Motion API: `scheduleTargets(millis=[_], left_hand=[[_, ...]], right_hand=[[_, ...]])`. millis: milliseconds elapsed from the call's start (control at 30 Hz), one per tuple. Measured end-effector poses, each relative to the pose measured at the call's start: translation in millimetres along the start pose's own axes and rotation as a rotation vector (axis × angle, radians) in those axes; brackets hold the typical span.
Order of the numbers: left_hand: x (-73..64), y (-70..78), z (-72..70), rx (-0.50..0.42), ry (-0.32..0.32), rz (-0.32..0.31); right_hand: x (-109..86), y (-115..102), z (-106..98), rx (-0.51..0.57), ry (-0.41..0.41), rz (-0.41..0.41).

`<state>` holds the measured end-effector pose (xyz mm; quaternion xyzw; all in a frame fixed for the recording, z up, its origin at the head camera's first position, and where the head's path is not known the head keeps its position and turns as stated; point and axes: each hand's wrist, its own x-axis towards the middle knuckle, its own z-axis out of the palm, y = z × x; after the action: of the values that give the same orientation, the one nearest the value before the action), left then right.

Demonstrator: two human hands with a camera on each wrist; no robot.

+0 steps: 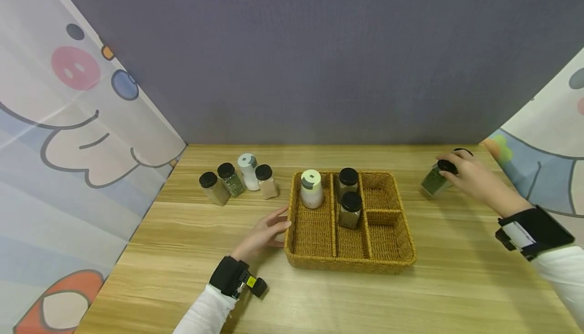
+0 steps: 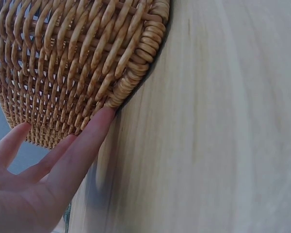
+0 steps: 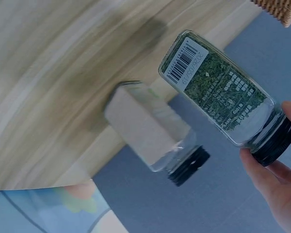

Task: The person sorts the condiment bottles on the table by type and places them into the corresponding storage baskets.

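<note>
My right hand [image 1: 470,174] pinches the black lid of a glass jar of dried green herbs [image 3: 211,87] at the table's right side. The jar is tilted, and its barcode label shows in the right wrist view. Beside it stands a second black-lidded jar with pale contents [image 3: 143,126], mostly hidden behind my hand in the head view. My left hand [image 1: 262,232] rests its extended fingertips against the left wall of a woven divided basket [image 1: 347,264]. The basket holds a white bottle [image 1: 312,197] in its left compartment and two black-lidded spice jars [image 1: 349,217] in the middle one.
Left of the basket stand a tan spice jar [image 1: 215,189], a green herb jar [image 1: 232,181], a white bottle [image 1: 249,173] and a pale powder jar [image 1: 267,184]. A grey panel [image 1: 319,60] borders the wooden table's [image 1: 182,273] back edge; cartoon-printed curtains [image 1: 82,136] flank it.
</note>
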<state>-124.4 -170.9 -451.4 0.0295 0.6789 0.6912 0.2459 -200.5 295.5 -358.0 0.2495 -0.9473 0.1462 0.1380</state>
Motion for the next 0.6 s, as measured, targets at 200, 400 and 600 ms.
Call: scheduleTargets(millis=[200,400,600], left_hand=[[0.0,0.3,0.3,0.001,0.000,0.003],[0.5,0.4,0.1,0.009,-0.001,0.010],[0.2,0.8,0.3,0.005,-0.004,0.010]], right_hand=[[8.1,-8.0,-4.9,0.014,-0.009,-0.016],[18.0,-20.1,-11.3,0.005,-0.031,-0.023],[27.5,-34.2,-14.5,-0.017,-0.036,-0.028]])
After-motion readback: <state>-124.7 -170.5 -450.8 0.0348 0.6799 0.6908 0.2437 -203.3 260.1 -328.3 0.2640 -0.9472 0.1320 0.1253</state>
